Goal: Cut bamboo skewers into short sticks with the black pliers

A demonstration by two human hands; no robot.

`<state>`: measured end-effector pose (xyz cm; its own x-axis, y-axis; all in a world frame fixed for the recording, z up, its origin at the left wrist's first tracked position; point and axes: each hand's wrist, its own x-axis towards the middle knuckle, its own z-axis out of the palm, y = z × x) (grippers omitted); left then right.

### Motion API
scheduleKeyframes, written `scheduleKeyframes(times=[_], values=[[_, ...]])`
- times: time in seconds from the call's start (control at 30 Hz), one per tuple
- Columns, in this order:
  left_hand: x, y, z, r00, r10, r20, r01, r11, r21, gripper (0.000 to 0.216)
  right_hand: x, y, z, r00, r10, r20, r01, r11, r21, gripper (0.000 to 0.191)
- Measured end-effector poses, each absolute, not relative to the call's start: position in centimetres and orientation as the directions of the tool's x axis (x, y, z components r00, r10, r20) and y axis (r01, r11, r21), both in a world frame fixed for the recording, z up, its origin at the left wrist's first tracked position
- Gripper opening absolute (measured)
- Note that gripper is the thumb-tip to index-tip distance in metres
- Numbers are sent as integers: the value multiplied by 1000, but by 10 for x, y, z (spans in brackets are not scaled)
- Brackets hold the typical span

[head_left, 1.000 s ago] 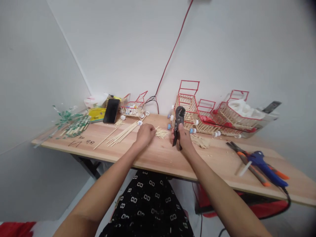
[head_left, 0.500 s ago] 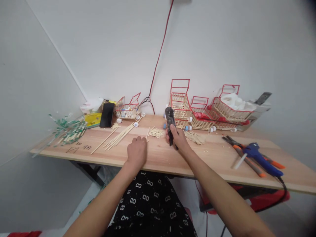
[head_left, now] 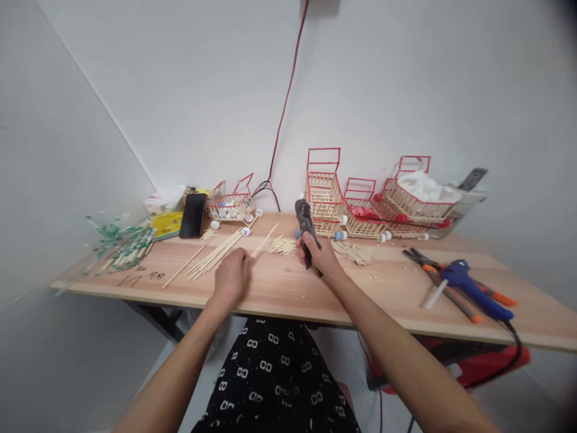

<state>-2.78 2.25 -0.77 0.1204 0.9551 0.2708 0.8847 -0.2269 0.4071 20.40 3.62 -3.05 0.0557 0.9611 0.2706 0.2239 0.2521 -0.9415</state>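
My left hand [head_left: 232,278] is closed low over the table, pinching a thin bamboo stick [head_left: 265,239] that points up and right, away from me. In my right hand [head_left: 319,255] is a black plier-like hand tool [head_left: 305,219], its rounded head upward and its two handles in my fingers; its jaws are too blurred to make out. Between the hands lies a pile of short cut sticks [head_left: 283,245]. Longer bamboo sticks [head_left: 216,257] lie side by side to the left of my left hand.
Stick-built miniature carts with red rims [head_left: 323,192] stand along the wall, with a smaller cart [head_left: 232,207] left. A phone [head_left: 193,215] leans beside a yellow packet [head_left: 167,225]. Green-wrapped sticks [head_left: 130,249] lie far left. A blue glue gun [head_left: 473,285] rests over orange-handled pliers [head_left: 446,291] at right.
My left hand has moved left and slightly nearer, and more of the bamboo stick now shows beyond its fingers. My right hand with the black tool has shifted slightly left.
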Motion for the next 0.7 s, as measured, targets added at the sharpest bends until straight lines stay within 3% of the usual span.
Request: scheduleKeyframes(times=[0.1,0.17,0.23,0.33,0.47,0.7], values=[[-17,26,-15,185,944,274,594,-329,734,18,199,38,-32,58,946,320,214,301,-929,53],[-2,26,-20,263,944,198,329,-281,902,20,194,37,-31,22,943,333,201,322,-925,47],[13,24,-25,361,925,119,92,-163,982,24,189,34,-29,-14,944,330,186,326,-927,43],[26,20,-26,470,882,41,-114,14,993,30,185,30,-24,-32,952,303,207,303,-930,39],[27,18,-20,559,827,-61,-179,193,965,35,185,29,-22,19,954,298,214,287,-934,36],[20,17,-17,650,760,-16,-277,257,926,36,189,34,-24,76,942,328,131,316,-940,37]])
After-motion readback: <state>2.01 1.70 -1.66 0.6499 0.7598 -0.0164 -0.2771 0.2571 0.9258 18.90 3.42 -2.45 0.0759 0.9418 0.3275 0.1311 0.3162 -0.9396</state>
